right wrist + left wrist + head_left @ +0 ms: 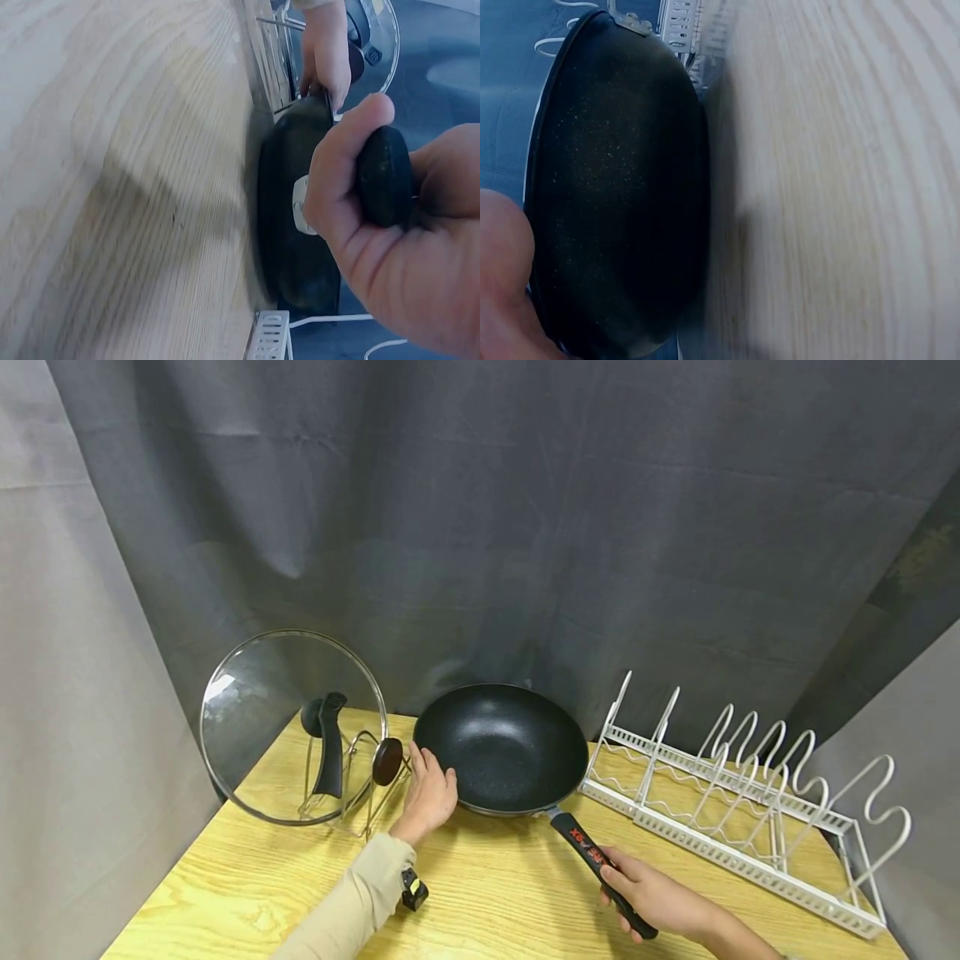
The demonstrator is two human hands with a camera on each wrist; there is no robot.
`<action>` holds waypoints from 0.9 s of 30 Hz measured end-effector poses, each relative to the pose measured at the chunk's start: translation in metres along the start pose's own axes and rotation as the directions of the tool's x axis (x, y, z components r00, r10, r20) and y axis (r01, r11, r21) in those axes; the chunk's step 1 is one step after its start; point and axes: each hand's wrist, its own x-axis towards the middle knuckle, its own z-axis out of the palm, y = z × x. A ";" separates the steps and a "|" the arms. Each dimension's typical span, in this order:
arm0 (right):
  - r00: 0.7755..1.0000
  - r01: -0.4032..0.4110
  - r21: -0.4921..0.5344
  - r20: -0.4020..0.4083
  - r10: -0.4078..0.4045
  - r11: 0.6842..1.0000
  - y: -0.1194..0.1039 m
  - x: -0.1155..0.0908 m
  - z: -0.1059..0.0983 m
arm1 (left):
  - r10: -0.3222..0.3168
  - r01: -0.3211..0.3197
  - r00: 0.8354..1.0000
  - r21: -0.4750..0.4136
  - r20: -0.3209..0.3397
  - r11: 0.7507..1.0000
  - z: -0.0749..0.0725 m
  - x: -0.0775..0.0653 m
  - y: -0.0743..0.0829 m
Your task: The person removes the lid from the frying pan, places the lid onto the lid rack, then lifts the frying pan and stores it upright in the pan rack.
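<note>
A black wok (501, 747) with a long black handle is at the middle of the wooden table. My right hand (648, 893) grips the handle, its fingers wrapped round it in the right wrist view. My left hand (431, 793) is at the wok's left rim, thumb over the inner side; in the right wrist view its fingers straddle the rim. The wok's dark speckled outside (622, 180) shows in the left wrist view. Whether its base touches the table cannot be told. Just left of my left hand stands a brown knob (387, 762).
A large glass lid (258, 727) with a black handle stands upright in a wire holder (367, 814) at the left. On the right, a white rack (720, 839) with several wavy dividers reaches close to the wok. A grey curtain (510, 527) hangs behind the table (480, 893).
</note>
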 end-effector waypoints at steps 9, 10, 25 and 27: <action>1.000 -0.001 0.027 -0.004 0.001 1.000 -0.001 0.001 0.013 | -0.016 0.016 0.999 -0.003 0.039 1.000 -0.006 0.005 0.000; 1.000 -0.001 0.044 0.003 0.001 0.999 -0.001 0.001 0.014 | -0.014 0.014 0.999 -0.008 0.033 1.000 -0.007 0.005 0.000; 0.965 0.017 0.383 0.235 -0.116 0.923 0.012 0.009 -0.004 | -0.104 0.085 0.991 -0.203 -0.082 0.975 0.010 -0.016 0.014; 0.962 0.005 0.398 0.248 -0.113 0.917 0.012 0.009 -0.005 | -0.104 0.085 0.991 -0.199 -0.088 0.976 0.010 -0.017 0.014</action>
